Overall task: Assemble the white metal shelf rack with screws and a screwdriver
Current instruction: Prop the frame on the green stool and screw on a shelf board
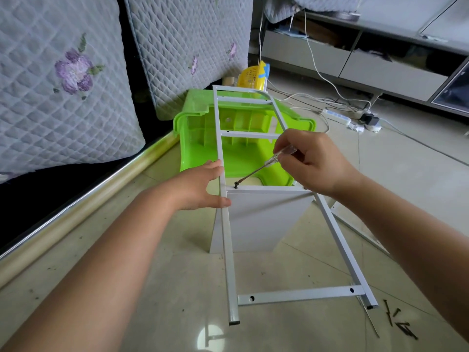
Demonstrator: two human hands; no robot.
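Note:
A white metal side frame (226, 240), shaped like a ladder with crossbars, lies tilted across a white shelf board (256, 219) that stands on edge on the tiled floor. My left hand (203, 185) grips the frame's left rail where it meets the board. In my right hand (312, 161) I hold a screwdriver (264, 165) with a clear handle. Its tip sits on a dark screw (236, 184) at the top edge of the board. Several loose dark screws (398, 320) lie on the floor at the lower right.
A green plastic crate (203, 123) lies on its side behind the frame, with a yellow basket (253, 74) beyond it. Quilted cushions lean at the left. A power strip (337, 116) with cables lies on the floor at the right, before a low grey cabinet.

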